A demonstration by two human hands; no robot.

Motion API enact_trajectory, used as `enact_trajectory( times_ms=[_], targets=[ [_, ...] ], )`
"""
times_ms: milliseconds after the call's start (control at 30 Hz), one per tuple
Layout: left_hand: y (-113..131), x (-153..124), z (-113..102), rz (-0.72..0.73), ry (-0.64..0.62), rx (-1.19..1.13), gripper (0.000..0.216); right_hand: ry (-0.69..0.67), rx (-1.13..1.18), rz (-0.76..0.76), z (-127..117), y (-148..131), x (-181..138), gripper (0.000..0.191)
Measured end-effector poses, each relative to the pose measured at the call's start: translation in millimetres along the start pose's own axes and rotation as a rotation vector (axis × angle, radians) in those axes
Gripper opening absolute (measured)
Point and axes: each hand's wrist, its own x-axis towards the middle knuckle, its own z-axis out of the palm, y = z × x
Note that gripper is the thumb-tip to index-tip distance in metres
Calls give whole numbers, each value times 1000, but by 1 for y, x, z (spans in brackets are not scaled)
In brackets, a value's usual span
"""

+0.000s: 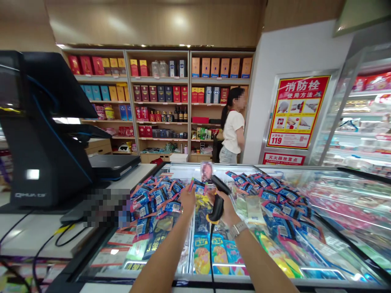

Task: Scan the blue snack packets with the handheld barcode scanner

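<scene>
My right hand is wrapped round a black barcode scanner, whose cable hangs down toward me. Its fingertips are near the right end of a blue packet with pink edges; whether they touch it I cannot tell. That packet is pinched at its left end by my left hand. Both hands are above the glass-topped freezer. Similar blue packets lie in one pile to the left of my hands and another pile to the right.
A point-of-sale terminal with cables stands on the white counter at left. The freezer holds several bagged goods. Beyond it, a person in a white top is near shelves of boxes. A refrigerated display stands at right.
</scene>
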Motion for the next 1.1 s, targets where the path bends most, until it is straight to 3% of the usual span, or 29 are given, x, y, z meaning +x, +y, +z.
enact_trajectory(
  times_ms=[200,300,400,500,667,833,933,1100],
  targets=[
    [51,42,-81,322,10,636,34,-98,364,127,72,57,19,11],
    [60,54,-119,433,-28,922,39,-79,457,249,100,88,23,4],
    [52,56,-140,496,-176,1108,34,-24,479,312,116,114,23,6],
    [41,53,-143,470,-244,1181,35,8,469,277,121,128,21,9],
    [42,49,-135,449,-185,1223,35,-1,361,284,117,124,21,11],
    [55,47,-112,570,-175,1169,33,-4,360,218,90,91,27,8],
    [56,41,-73,643,-229,1058,33,17,368,130,55,54,33,6],
    [48,13,22,630,-476,810,31,152,293,-114,-29,-25,39,2]
  ],
)
